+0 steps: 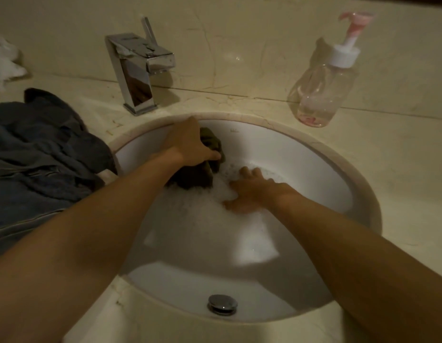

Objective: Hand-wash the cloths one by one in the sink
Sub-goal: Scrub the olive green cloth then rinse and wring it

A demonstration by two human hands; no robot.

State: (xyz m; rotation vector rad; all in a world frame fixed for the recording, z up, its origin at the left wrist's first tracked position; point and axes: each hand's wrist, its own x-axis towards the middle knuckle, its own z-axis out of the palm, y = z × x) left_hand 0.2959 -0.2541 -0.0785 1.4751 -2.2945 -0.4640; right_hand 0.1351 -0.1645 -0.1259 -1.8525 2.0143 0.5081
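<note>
The dark cloth [205, 174] lay bunched against the far left wall of the sink [301, 154], its lower part sunk in the suds [210, 206]. The left hand [187, 142] gripped it from above, thumb curled round its upper fold, while the other fingers were hidden behind the hand. The cloth looked wet, crumpled and dark olive-brown in the dim light. Just to its right, the right hand [254, 191] rested palm down in the foam, its fingers [249, 172] spread and straight, holding nothing and not touching the cloth. A metal plug [222, 304] sat at the near edge of the sink. On the bench [400, 169], a heap of dark blue cloths [41, 149] lay left of the sink, a crumpled white cloth [4, 63] behind it. A chrome tap [138, 70] stood at the back and a clear pump bottle [321, 95] to the right.
</note>
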